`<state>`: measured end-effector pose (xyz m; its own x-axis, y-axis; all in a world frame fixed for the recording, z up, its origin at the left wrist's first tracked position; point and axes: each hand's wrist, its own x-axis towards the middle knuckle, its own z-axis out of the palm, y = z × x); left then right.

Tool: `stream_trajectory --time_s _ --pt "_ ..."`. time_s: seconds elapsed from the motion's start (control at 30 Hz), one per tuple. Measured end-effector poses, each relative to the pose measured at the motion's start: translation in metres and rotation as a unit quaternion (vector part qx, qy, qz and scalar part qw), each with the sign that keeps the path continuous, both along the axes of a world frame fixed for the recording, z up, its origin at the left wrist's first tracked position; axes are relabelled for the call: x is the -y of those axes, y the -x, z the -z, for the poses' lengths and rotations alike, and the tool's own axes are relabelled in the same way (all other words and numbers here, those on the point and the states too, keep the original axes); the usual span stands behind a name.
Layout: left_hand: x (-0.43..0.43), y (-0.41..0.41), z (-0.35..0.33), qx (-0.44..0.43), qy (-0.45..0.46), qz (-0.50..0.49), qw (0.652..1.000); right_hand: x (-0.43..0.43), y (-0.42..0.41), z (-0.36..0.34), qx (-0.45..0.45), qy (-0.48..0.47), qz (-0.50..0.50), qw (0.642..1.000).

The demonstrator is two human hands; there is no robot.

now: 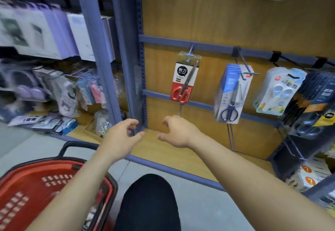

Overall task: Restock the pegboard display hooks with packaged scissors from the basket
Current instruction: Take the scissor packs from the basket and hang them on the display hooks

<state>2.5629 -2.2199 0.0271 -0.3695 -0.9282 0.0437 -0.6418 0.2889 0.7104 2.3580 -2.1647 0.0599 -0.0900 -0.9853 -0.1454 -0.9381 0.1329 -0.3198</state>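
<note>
A red-handled scissors pack (pixel 184 80) hangs on the leftmost hook (pixel 190 50) of the wooden display board. To its right hang a stack of blue-handled scissors packs (pixel 232 93) and white-and-blue scissors packs (pixel 279 91). The red basket (pixel 27 192) with a black handle sits at the lower left on the floor. My left hand (pixel 121 138) and my right hand (pixel 177 131) hover below the red pack, side by side, fingers loosely curled, holding nothing.
A blue metal upright (pixel 126 53) divides this bay from blurred shelves of boxes (pixel 39 31) on the left. Dark scissors packs (pixel 319 100) hang at the far right. A bare hook (pixel 231 136) juts out low. My dark-clad knee (pixel 148 201) is below.
</note>
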Motion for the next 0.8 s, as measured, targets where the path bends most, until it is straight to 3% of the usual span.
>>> stream_trajectory --time_s 0.2,0.4,0.63,0.8 --pt "-0.031 -0.19 0.028 0.104 -0.018 -0.123 0.987 0.028 -0.15 0.01 -0.064 -0.01 -0.158 0.985" --pt "-0.083 -0.32 0.082 0.163 -0.11 -0.191 0.962 0.041 -0.264 0.08 -0.102 -0.067 -0.271 0.955" --pt "-0.098 -0.358 0.184 0.112 -0.245 -0.229 0.935 0.063 -0.323 0.191 -0.053 -0.2 -0.261 0.943" --pt "-0.083 -0.345 0.231 0.098 -0.239 -0.262 0.93 0.09 -0.33 0.242 -0.028 -0.27 -0.198 0.942"
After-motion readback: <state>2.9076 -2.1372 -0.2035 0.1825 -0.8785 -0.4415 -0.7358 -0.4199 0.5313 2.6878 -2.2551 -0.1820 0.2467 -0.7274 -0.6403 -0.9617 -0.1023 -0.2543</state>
